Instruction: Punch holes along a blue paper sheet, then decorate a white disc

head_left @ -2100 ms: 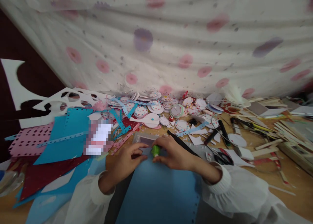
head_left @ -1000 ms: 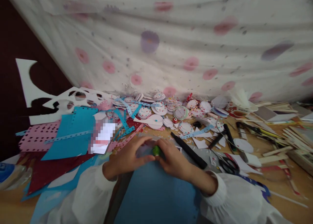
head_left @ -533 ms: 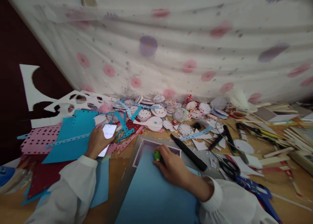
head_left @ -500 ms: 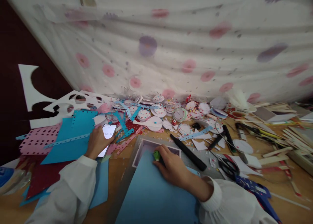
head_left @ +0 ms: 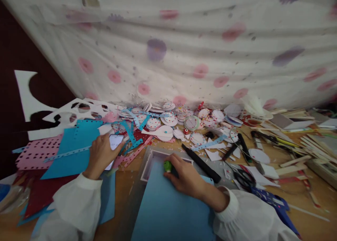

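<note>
My left hand spans a lit smartphone lying on the table, fingers at its left edge and thumb across to the right. Its lower part is partly covered by the hand. My right hand is closed around a small green craft punch, its body mostly hidden under the fingers. The punch is at the upper edge of a light blue paper sheet. Under the sheet's top end lies a shallow white-rimmed tray. Right of this hand, a black cutter-like tool lies at a slant.
Dotted paper discs and punched blue strips are heaped along the back. Coloured sheets lie at left. Scissors, a blue glue gun and wooden sticks crowd the right. A flowered curtain hangs behind.
The view has shifted slightly. My left hand's fingers have spread a little wider over the phone, and its displayed number has changed. My right hand keeps its hold on the punch at the sheet's edge.
</note>
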Available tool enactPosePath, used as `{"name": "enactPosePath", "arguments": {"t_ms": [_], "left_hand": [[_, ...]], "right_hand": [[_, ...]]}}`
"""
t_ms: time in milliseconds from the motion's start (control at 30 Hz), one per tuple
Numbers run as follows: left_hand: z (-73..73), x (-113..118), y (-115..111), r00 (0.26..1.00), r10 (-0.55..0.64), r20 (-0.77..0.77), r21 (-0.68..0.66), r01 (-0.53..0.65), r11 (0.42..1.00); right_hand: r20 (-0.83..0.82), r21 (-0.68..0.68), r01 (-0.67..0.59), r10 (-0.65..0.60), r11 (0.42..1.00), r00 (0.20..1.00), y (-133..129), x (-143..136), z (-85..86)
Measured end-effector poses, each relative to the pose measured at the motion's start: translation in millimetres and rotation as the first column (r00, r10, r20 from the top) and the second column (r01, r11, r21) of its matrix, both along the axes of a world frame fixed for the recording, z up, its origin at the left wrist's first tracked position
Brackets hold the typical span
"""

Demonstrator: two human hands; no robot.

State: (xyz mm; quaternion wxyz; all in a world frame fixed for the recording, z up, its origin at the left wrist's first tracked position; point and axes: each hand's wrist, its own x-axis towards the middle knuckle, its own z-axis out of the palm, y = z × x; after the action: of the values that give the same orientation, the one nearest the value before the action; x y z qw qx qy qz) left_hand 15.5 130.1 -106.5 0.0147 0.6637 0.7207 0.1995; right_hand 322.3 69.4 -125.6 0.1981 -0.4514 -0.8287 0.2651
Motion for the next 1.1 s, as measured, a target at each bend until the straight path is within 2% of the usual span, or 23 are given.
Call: {"name": "enactPosePath", "arguments": {"t_ms": [33,67,100,133,200,267,333,400,533,667,767,900,1100], "left_hand": [[8.1,9,-4,0.998,-0.045,0.034,0.014,0.045,0.999],[16.7,20,-8,0.983,-0.129,0.127,-0.01,0.132,0.991],[25.4,32,-12,0.94,-0.206,0.272,-0.088,0.238,0.967],[33.8,45,-15,0.881,-0.27,0.389,-0.184,0.362,0.914],[48.5,70,-19,0.781,-0.368,0.505,-0.324,0.567,0.758],[58.3,89,-19,0.731,-0.481,0.484,-0.374,0.67,0.642],[62.9,99,-16,0.705,-0.545,0.454,-0.396,0.707,0.586],[64.0,102,-14,0.706,-0.555,0.44,-0.409,0.708,0.576],[64.5,100,-15,0.736,-0.553,0.39,-0.399,0.677,0.619],[68.7,102,-20,0.76,-0.561,0.329,-0.387,0.65,0.653],[71.0,105,-23,0.758,-0.572,0.312,-0.399,0.651,0.646],[70.4,106,-22,0.772,-0.572,0.277,-0.414,0.633,0.654],[69.3,106,-20,0.793,-0.562,0.234,-0.424,0.603,0.676]], "right_hand": [[-0.016,0.01,-0.014,0.014,1.0,1.0,3,0,2.2],[-0.037,0.022,-0.023,0.024,0.999,0.999,6,1,4.7],[-0.067,0.038,-0.027,0.03,0.999,0.997,9,0,7.7],[-0.105,0.057,-0.027,0.033,0.998,0.994,13,0,11.1],[-0.197,0.096,-0.032,0.051,0.995,0.979,19,0,19.4],[-0.273,0.119,-0.052,0.083,0.991,0.959,23,1,29.4],[-0.3,0.115,-0.084,0.115,0.99,0.947,26,4,40.0],[-0.285,0.08,-0.111,0.13,0.991,0.95,28,9,49.8],[-0.156,0.001,-0.156,0.154,0.988,0.976,28,18,63.0],[-0.017,-0.046,-0.171,0.17,0.984,0.985,25,22,65.6],[0.046,-0.055,-0.167,0.17,0.984,0.984,23,19,62.4],[0.02,-0.052,-0.17,0.171,0.984,0.985,25,14,55.7],[-0.081,0.035,-0.196,0.198,0.98,0.977,31,7,49.4]]}}
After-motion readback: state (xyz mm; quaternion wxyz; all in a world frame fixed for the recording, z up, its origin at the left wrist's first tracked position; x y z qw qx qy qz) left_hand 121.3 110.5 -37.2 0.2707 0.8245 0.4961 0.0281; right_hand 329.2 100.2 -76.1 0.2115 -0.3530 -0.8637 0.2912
